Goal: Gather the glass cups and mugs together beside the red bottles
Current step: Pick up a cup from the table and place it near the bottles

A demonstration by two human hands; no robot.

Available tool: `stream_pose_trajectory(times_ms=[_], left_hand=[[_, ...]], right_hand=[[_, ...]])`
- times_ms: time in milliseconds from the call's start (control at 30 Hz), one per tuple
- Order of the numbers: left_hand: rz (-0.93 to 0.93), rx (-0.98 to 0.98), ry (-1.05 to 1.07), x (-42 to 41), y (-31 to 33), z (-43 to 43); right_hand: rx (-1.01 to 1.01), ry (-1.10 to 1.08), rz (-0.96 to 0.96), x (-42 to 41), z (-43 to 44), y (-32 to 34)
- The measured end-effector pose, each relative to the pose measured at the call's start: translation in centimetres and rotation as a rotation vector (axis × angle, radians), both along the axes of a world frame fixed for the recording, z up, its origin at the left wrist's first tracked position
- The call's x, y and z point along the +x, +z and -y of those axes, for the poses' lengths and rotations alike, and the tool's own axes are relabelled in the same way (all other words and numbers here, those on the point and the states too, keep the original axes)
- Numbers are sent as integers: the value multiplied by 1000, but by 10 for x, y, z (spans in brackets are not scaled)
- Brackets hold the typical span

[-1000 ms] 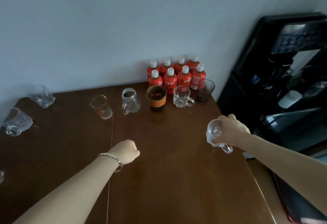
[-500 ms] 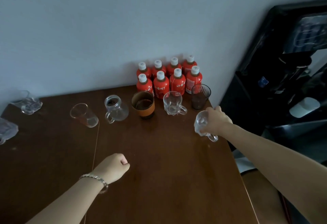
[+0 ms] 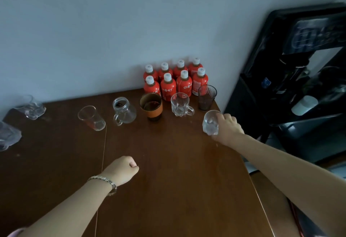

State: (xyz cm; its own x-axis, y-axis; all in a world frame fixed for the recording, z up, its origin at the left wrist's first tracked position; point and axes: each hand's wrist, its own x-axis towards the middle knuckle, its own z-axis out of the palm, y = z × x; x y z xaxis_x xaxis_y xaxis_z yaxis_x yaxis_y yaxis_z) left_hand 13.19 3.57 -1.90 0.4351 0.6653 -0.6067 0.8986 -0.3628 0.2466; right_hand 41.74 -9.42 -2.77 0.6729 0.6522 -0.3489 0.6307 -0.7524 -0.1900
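Right hand (image 3: 227, 129) grips clear faceted glass mug (image 3: 210, 123); ribbed tumbler (image 3: 206, 97) near.

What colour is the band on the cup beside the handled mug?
Orange band on the dark cup; head view.

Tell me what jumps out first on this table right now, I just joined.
The cluster of red bottles against the wall at the table's far right corner grabs the eye, with a row of cups and mugs just in front. The right hand holds a clear glass mug near the table's right edge, close to that row. The left hand rests closed and empty mid-table.
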Motion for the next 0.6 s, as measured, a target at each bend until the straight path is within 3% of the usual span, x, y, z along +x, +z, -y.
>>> stream_pose_trajectory(times_ms=[300, 600], left_hand=[[129, -13, -61, -58, 15, 48], [134, -107, -455, -105, 16, 152]], right_hand=[[-80, 50, -170, -102, 86, 25], [-40, -148, -119, -193, 183, 41]])
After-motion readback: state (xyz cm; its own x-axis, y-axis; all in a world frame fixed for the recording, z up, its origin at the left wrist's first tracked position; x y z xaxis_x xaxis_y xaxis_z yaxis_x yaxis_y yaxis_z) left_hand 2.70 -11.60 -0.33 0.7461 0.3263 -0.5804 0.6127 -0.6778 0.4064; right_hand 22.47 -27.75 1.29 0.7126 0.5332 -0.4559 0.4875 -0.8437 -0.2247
